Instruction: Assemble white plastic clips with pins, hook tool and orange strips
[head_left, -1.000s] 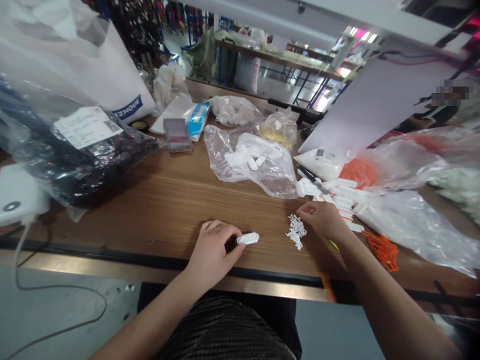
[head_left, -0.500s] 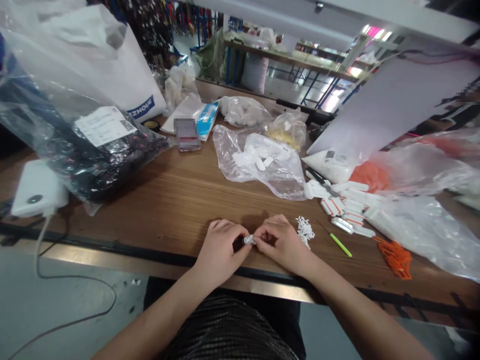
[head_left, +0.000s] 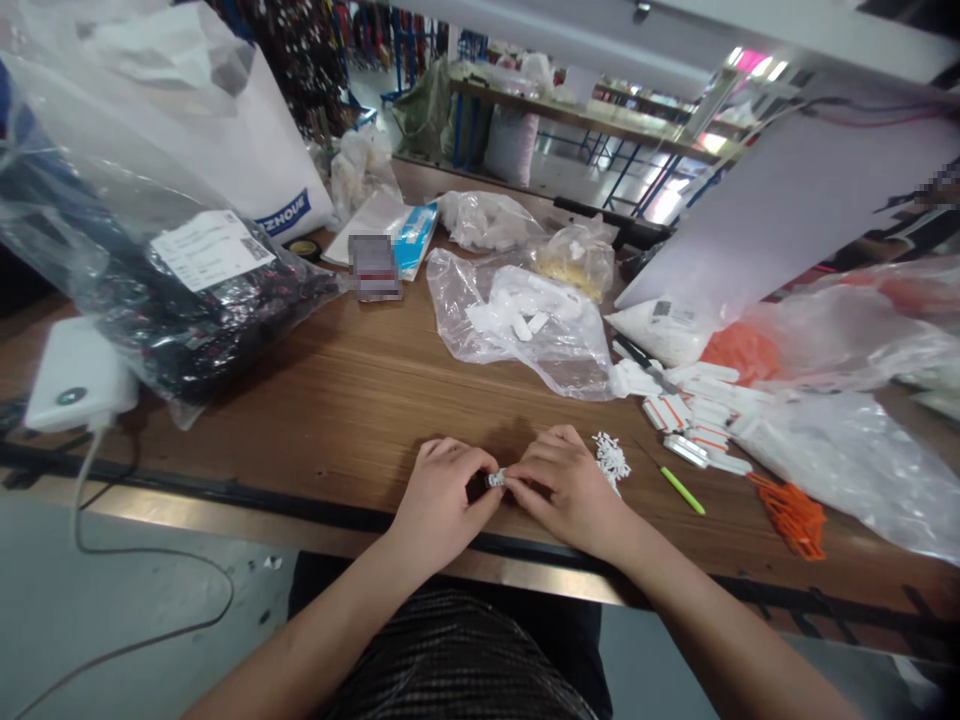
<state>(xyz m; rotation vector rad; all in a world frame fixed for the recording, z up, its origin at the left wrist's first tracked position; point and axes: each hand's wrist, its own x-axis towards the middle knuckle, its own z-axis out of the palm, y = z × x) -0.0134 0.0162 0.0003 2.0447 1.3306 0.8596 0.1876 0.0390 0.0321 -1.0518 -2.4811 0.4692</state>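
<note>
Close to the front edge of the wooden table point(head_left: 360, 400), my left hand point(head_left: 444, 503) is closed, its thumb and fingers pinching a small white piece with dark marks point(head_left: 495, 479). My right hand point(head_left: 564, 490) is pinched at the right end of that same piece; whether a smaller part sits between its fingertips is too small to tell. Just right of my right hand is a pile of tiny white pieces point(head_left: 612, 456). Past it lies a hook tool with a bright green handle point(head_left: 681, 490).
Orange strips point(head_left: 791, 515) lie at the right, below several white blocks point(head_left: 697, 415). An open clear plastic bag point(head_left: 450, 325) with white parts is ahead. At left are a large bag of dark goods point(head_left: 187, 330) and a white corded device point(head_left: 75, 375).
The fingers of my right hand have straightened a little and shifted slightly at the small white piece. My left hand keeps its place and grip.
</note>
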